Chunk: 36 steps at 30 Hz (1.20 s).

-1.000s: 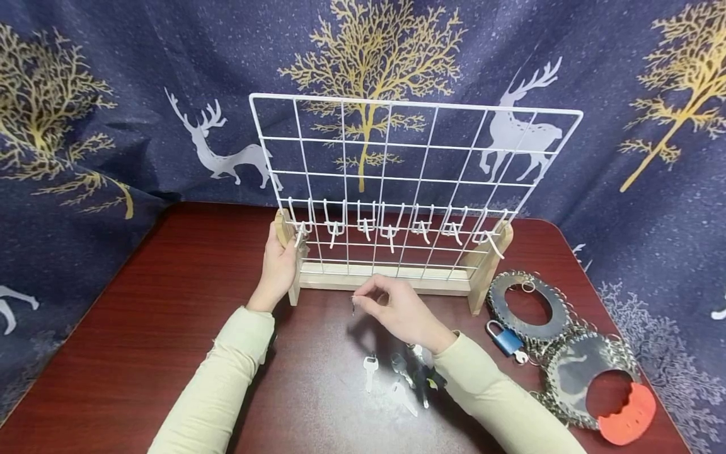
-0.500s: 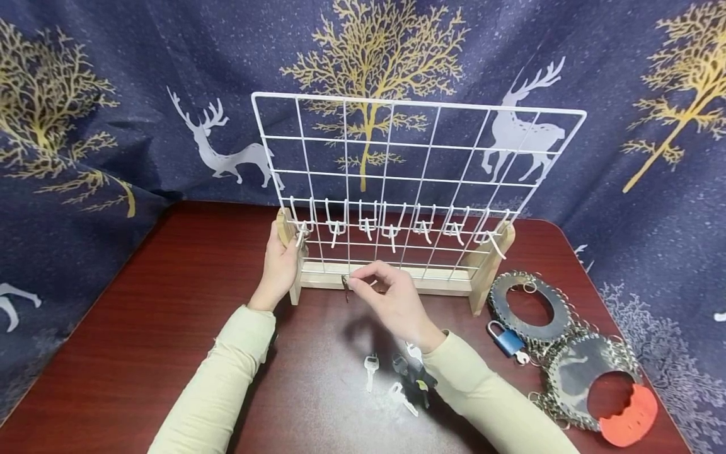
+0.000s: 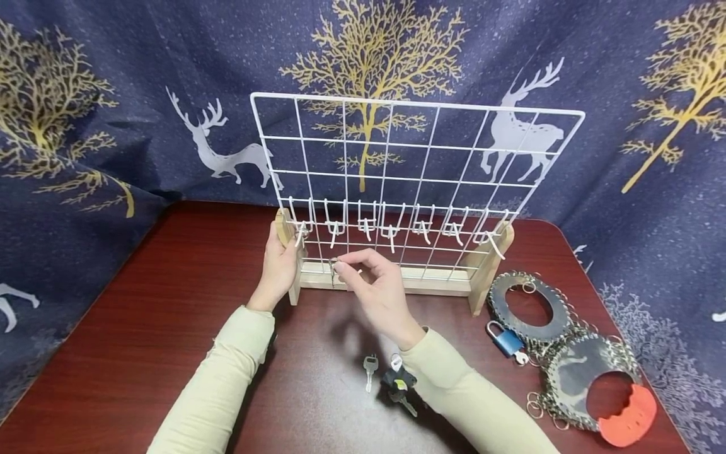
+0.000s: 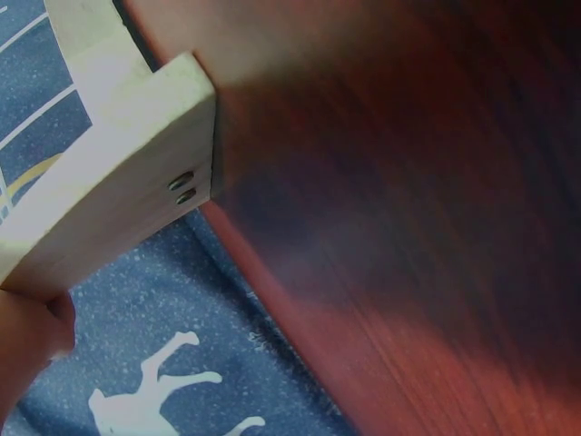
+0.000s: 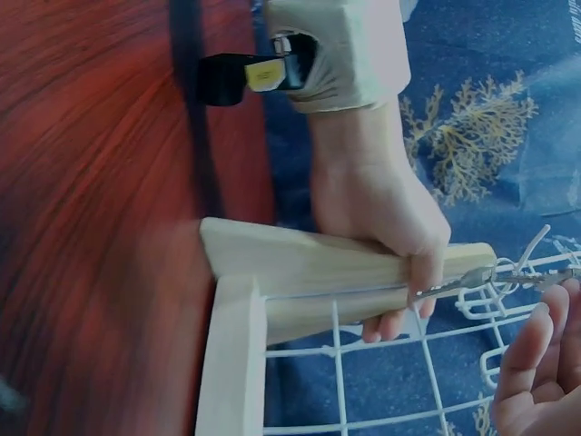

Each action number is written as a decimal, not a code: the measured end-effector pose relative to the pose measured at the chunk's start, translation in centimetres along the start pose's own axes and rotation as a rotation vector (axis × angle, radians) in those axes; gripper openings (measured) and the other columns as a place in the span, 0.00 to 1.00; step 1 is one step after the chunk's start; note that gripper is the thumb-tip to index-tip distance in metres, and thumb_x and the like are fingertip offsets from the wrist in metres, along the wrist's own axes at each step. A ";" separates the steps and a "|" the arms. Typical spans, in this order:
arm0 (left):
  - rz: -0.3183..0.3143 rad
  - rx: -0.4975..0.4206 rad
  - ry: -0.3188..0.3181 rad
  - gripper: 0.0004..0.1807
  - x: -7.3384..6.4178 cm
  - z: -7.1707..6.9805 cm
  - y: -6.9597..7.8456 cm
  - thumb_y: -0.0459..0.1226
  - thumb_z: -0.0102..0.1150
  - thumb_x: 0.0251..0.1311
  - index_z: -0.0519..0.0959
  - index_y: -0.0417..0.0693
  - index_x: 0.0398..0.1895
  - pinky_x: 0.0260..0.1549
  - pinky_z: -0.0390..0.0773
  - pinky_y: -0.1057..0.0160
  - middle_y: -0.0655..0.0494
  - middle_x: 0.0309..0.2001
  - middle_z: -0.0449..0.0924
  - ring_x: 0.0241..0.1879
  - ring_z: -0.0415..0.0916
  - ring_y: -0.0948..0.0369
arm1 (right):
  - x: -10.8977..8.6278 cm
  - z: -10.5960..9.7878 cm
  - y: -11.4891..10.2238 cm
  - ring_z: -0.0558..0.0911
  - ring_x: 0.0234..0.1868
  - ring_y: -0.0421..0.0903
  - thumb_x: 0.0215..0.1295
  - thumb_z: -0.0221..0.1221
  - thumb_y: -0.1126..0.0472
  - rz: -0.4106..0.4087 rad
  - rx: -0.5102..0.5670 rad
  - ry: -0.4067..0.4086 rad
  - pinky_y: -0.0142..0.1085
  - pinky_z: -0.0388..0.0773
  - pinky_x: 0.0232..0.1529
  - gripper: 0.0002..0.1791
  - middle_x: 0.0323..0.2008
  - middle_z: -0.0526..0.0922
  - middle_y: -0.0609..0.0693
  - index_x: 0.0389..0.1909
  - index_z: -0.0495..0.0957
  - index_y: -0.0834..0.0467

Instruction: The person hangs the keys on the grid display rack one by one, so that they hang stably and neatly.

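Key (image 3: 332,275) near white hooks (image 3: 391,239), illegible yellow label (image 5: 265,75)

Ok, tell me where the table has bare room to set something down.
The widest free patch of table lies between its left edge and the left sleeve. A smaller one sits between that sleeve and the loose keys, in front of the rack. The right side is crowded: blue padlock, metal plates, red piece.

One white wire grid (image 3: 420,146) bears seven white hooks (image 3: 391,231) between two wooden end supports (image 3: 492,265). The one tabletop (image 3: 170,347) carries two ring-shaped metal plates (image 3: 560,315), one blue padlock (image 3: 508,342), one red piece (image 3: 632,416) and one lone key (image 3: 370,364); the bunched keys (image 3: 400,381) are too crowded to count.
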State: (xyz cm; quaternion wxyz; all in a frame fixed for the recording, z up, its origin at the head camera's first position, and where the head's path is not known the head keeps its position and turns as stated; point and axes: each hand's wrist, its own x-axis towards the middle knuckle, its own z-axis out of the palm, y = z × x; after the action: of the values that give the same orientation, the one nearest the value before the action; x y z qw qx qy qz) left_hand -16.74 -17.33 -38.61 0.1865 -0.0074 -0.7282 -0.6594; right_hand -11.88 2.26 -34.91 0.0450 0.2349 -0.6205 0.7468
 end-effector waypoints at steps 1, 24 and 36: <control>0.000 0.006 0.002 0.18 0.0 0.0 0.0 0.27 0.41 0.71 0.60 0.36 0.62 0.30 0.79 0.60 0.40 0.41 0.70 0.30 0.72 0.62 | 0.1 0.2 0.0 0.81 0.30 0.44 0.62 0.62 0.70 -0.004 0.002 0.007 0.33 0.81 0.32 0.08 0.35 0.84 0.60 0.39 0.79 0.71; 0.002 0.013 0.008 0.26 -0.1 0.0 0.0 0.27 0.42 0.70 0.56 0.42 0.71 0.41 0.78 0.63 0.43 0.48 0.71 0.41 0.73 0.60 | 0.8 1.7 -0.1 0.79 0.28 0.42 0.63 0.63 0.66 0.030 -0.002 0.129 0.29 0.76 0.26 0.08 0.33 0.84 0.59 0.39 0.81 0.68; 0.020 -0.011 0.007 0.23 -0.1 -0.1 0.0 0.26 0.42 0.69 0.59 0.39 0.67 0.30 0.78 0.61 0.47 0.38 0.71 0.32 0.73 0.50 | 0.9 1.7 0.1 0.80 0.31 0.50 0.63 0.63 0.66 0.063 -0.006 0.137 0.29 0.77 0.26 0.08 0.34 0.84 0.58 0.40 0.81 0.67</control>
State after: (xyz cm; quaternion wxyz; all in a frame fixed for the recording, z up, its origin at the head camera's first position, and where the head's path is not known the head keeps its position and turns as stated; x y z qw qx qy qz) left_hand -16.66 -17.37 -38.67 0.1956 -0.0134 -0.7238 -0.6616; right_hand -12.17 0.47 -34.41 0.0644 0.1636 -0.6253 0.7603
